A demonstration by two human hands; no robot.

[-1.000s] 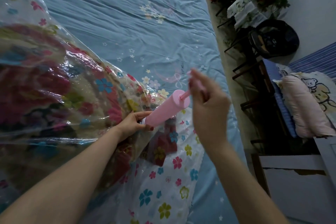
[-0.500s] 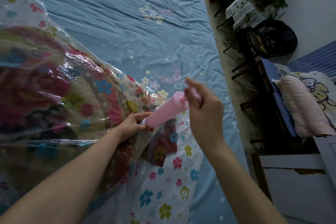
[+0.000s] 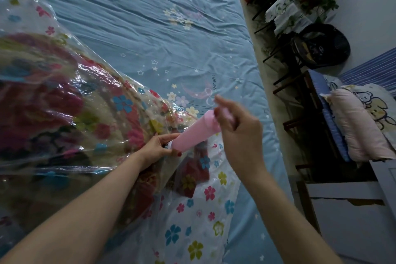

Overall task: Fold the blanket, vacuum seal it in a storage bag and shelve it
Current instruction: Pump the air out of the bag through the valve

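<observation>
Pushed in since earlier, the pump handle (image 3: 224,117) sits against the pink pump (image 3: 194,133), right hand (image 3: 240,133) fingers gripping it; left hand (image 3: 157,146) fingers pinch the pump's base on the storage bag (image 3: 64,113) holding the blanket (image 3: 38,109).

Pale pink all along the hand pump (image 3: 196,132), one flat colour, with a white tip at its lower end. Left of the pump, the storage bag (image 3: 53,53) is clear plastic printed with small flowers in blue, pink, yellow and green, and through it the blanket (image 3: 42,109) shows deep red and magenta blooms on a tan ground with dark patches. Below the pump the bag's flowers sit on white. Beyond the pump, the bed sheet (image 3: 139,17) is light blue, scattered with white stars, pastel flowers and a pink crescent moon. Far right of the pump, a pink pillow (image 3: 355,128) lies against a cartoon bear print. Red polish on the left hand's (image 3: 155,146) thumbnail.
</observation>
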